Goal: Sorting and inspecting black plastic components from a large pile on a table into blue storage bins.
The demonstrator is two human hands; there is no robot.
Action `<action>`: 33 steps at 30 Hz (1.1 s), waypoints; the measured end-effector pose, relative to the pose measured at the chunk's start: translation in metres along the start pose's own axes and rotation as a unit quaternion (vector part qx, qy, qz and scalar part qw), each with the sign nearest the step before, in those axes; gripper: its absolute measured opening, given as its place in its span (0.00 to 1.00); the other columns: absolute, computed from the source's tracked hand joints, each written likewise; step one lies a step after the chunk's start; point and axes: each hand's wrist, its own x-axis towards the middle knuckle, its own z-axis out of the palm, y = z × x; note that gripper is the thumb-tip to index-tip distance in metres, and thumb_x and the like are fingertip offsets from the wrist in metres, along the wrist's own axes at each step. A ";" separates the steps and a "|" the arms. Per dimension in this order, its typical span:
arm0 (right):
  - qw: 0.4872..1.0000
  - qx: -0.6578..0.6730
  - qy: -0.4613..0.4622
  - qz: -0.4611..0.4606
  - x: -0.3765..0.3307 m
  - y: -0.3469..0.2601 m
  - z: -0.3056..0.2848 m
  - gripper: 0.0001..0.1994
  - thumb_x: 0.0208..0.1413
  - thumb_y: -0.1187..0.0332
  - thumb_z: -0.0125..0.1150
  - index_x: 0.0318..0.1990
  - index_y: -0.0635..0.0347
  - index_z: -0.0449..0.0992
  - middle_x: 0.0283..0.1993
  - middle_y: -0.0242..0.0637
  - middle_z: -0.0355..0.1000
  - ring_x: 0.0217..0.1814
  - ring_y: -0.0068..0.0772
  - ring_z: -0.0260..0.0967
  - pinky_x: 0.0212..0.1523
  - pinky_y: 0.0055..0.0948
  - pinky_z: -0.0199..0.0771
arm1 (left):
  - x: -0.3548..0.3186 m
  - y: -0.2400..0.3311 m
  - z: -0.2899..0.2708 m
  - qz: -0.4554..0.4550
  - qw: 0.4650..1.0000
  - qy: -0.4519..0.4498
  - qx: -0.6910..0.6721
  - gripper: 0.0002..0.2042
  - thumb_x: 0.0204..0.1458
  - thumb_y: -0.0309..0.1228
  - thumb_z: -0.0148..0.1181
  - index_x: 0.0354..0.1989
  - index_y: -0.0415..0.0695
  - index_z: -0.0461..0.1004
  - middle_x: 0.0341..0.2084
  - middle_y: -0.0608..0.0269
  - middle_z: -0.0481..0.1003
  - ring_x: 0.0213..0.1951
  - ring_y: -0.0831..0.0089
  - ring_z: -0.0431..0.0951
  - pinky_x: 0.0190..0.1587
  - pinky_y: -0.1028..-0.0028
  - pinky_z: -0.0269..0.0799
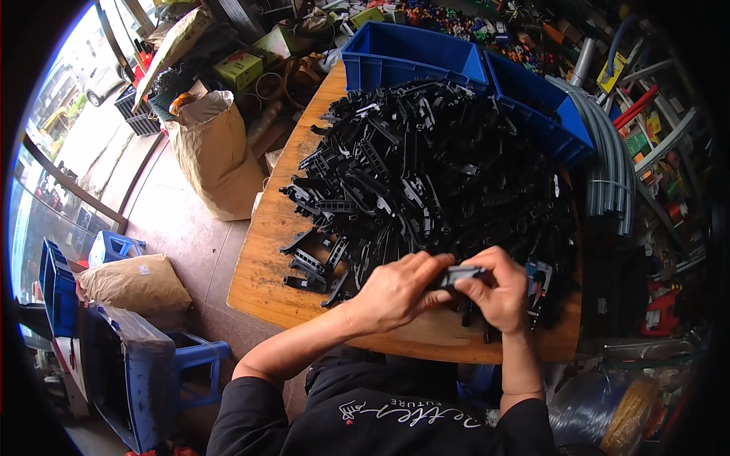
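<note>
With our left hand (403, 292) and right hand (502, 292), we grip a black plastic part (461, 275) above the wooden table (262, 277), near its front edge. Beyond it, a pile of black parts (426, 171) spreads toward two blue bins (366, 72).

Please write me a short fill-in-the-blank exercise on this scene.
Of the left grip and right grip, ____ touch the dark part.
The bins beyond the black pile are coloured ____.
The tall paper bag stands to the ____ of the table.
Missing words: both; blue; left.
</note>
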 end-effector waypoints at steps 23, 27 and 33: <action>0.831 -0.264 0.299 0.387 -0.191 0.081 -0.122 0.13 0.51 0.72 0.61 0.44 0.67 0.74 0.37 0.38 0.75 0.36 0.26 0.69 0.42 0.24 0.69 | 0.023 -0.033 -0.010 -0.098 0.979 0.091 0.157 0.14 0.47 0.22 0.56 0.42 0.42 0.64 0.30 0.56 0.73 0.25 0.59 0.76 0.25 0.68 0.71; 0.841 -0.252 0.264 0.399 -0.190 0.090 -0.123 0.11 0.51 0.72 0.61 0.41 0.68 0.74 0.35 0.38 0.74 0.34 0.26 0.69 0.39 0.25 0.69 | 0.016 -0.035 -0.014 -0.135 0.982 0.130 0.005 0.19 0.48 0.21 0.59 0.48 0.42 0.63 0.23 0.59 0.71 0.22 0.72 0.72 0.25 0.75 0.68; 0.863 -0.204 0.254 0.387 -0.199 0.113 -0.131 0.09 0.52 0.73 0.59 0.40 0.65 0.72 0.28 0.31 0.69 0.27 0.18 0.62 0.28 0.20 0.65 | 0.017 -0.025 -0.018 -0.131 0.984 0.115 -0.042 0.31 0.45 0.21 0.61 0.60 0.44 0.58 0.26 0.63 0.69 0.24 0.76 0.72 0.28 0.77 0.69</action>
